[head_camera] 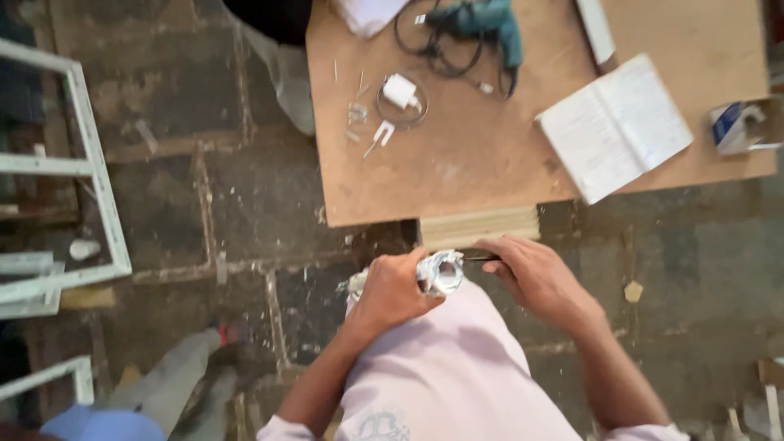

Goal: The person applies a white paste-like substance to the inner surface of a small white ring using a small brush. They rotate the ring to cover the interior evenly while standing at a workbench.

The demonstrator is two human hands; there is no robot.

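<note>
My left hand (pixel 392 292) is closed around a small crumpled silvery-white packet or roll (pixel 441 272), held in front of my pale shirt. My right hand (pixel 535 276) sits just to the right of it, fingers curled on a thin dark tool (pixel 482 256) that points toward the packet. Both hands hover below the near edge of a wooden board table (pixel 457 171). What the packet contains is unclear.
On the board lie a teal power drill with black cord (pixel 482 24), a white charger with coiled cable (pixel 400 91), small metal bits (pixel 359 114), an open notebook (pixel 616 126) and a small box (pixel 739 126). White metal frames (pixel 90 171) stand left. Another person's leg (pixel 175 371) is lower left.
</note>
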